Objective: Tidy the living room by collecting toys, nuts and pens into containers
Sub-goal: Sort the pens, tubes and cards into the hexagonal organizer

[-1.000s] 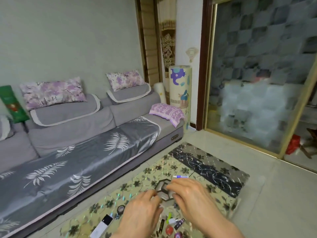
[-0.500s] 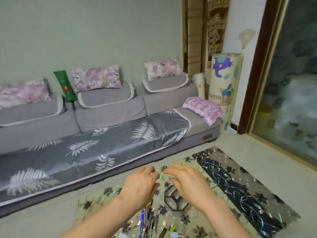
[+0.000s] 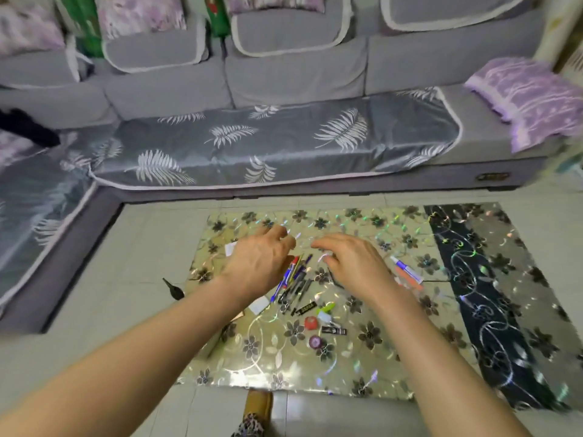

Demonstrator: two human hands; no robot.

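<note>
Slim pens [image 3: 295, 280] heaped between left hand [image 3: 260, 263] and right hand [image 3: 353, 263] — both spread, empty — glossy floral mat [image 3: 284, 357], grey tile floor [image 3: 132, 263]

The floor mat [image 3: 284, 367] is glossy, holographic foil-like plastic. The sofa cover [image 3: 252, 146] looks like satiny, shiny cloth, over a sofa [image 3: 284, 74] of matt grey fabric. The pens [image 3: 295, 282] look like smooth plastic.

The scene is evenly and softly lit, with only faint shadows cast. Rainbow glare is scattered across the foil mat [image 3: 284, 367]. Motion blur is seen throughout, and the sofa [image 3: 284, 83] is bowed by wide-angle distortion.
</note>
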